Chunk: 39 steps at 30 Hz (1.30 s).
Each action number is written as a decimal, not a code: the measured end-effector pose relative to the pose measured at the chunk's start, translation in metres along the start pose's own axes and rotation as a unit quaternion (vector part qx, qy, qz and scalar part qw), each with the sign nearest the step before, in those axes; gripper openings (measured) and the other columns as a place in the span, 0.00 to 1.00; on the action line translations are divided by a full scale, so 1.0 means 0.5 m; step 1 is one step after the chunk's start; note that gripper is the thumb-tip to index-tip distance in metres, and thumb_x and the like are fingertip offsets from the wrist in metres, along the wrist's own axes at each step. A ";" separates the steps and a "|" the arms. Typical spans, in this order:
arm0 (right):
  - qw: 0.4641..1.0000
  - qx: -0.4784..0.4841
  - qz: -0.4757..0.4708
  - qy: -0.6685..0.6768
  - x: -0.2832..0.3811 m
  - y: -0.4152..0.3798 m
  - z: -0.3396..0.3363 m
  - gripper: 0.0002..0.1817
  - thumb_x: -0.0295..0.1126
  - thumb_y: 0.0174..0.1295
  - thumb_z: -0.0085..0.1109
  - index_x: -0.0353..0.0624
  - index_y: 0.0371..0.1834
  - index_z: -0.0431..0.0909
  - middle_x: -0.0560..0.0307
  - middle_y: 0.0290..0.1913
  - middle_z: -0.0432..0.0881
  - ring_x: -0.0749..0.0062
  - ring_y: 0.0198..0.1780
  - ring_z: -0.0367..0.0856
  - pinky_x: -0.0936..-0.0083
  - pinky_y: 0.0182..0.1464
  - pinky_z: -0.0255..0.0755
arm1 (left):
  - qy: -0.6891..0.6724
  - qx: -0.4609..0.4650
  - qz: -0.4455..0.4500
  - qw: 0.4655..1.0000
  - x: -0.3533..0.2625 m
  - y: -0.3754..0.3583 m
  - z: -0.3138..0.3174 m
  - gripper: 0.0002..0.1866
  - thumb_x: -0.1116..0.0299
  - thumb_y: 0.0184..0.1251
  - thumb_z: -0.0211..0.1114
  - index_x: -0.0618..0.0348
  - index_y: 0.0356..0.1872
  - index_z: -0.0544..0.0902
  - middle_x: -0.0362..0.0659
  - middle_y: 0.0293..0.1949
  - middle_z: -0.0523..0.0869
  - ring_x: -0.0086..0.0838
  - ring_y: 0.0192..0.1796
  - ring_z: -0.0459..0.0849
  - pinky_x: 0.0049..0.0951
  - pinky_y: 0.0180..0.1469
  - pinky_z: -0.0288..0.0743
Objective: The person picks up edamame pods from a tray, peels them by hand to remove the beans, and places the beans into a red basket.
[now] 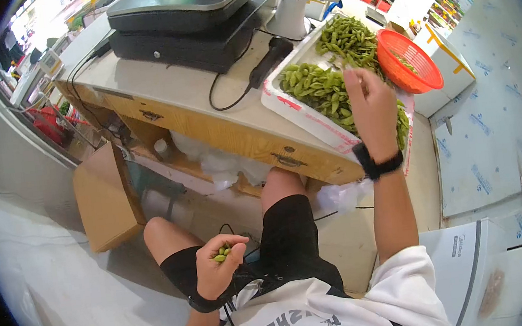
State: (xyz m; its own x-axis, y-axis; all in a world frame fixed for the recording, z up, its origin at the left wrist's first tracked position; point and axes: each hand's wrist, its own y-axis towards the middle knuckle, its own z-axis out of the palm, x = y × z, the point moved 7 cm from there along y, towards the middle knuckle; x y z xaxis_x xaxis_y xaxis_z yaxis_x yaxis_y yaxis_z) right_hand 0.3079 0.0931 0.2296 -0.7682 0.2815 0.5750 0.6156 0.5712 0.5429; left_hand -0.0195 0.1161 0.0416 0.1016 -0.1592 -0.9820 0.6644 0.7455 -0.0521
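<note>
My left hand [218,266] is held low over my lap, fingers curled around a few shelled green beans [221,254]. My right hand [371,108] is raised over a white foam tray [297,110] on the wooden counter, its back toward the camera, so what its fingers pinch is hidden. The tray is heaped with green edamame pods [320,85]. An orange plastic basket [407,59] sits at the tray's far right corner with a few pods in it.
A black cash drawer with a weighing scale [183,17] on top stands at the counter's left. A handheld scanner [267,61] with a cable lies beside the tray. A cardboard box [104,200] stands on the floor at left. White freezers [493,111] are at right.
</note>
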 end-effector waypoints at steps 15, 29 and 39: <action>0.810 0.477 0.015 0.341 0.119 -0.444 0.234 0.08 0.29 0.61 0.63 0.36 0.40 0.81 0.50 0.31 0.83 0.69 0.29 0.81 0.76 0.32 0.73 | 0.074 0.091 -0.072 0.991 0.021 -0.006 0.015 0.20 0.71 0.65 0.65 0.63 0.57 0.75 0.38 0.38 0.84 0.15 0.36 0.79 0.16 0.36 0.74; 0.785 0.345 0.181 0.482 0.047 -0.438 0.222 0.05 0.24 0.65 0.60 0.34 0.40 0.81 0.66 0.31 0.76 0.89 0.29 0.66 0.90 0.30 0.57 | -0.276 0.061 -0.146 0.948 0.054 -0.002 0.016 0.13 0.65 0.72 0.60 0.65 0.48 0.78 0.46 0.36 0.85 0.16 0.23 0.71 0.14 0.24 0.64; 0.758 0.375 0.257 0.468 0.055 -0.480 0.253 0.06 0.25 0.64 0.62 0.34 0.42 0.81 0.71 0.30 0.76 0.91 0.29 0.66 0.92 0.31 0.59 | -0.217 -0.033 -0.111 0.969 0.048 0.003 -0.011 0.12 0.69 0.66 0.67 0.64 0.46 0.78 0.40 0.33 0.83 0.14 0.26 0.72 0.14 0.26 0.65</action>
State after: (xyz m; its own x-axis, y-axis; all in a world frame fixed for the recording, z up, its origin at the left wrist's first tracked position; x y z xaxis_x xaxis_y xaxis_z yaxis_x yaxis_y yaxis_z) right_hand 0.1166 0.0613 0.0376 0.2152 0.1454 0.9657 0.2491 0.9480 -0.1982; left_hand -0.0201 0.1169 0.0168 0.2727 -0.5678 -0.7767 0.6583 0.6989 -0.2798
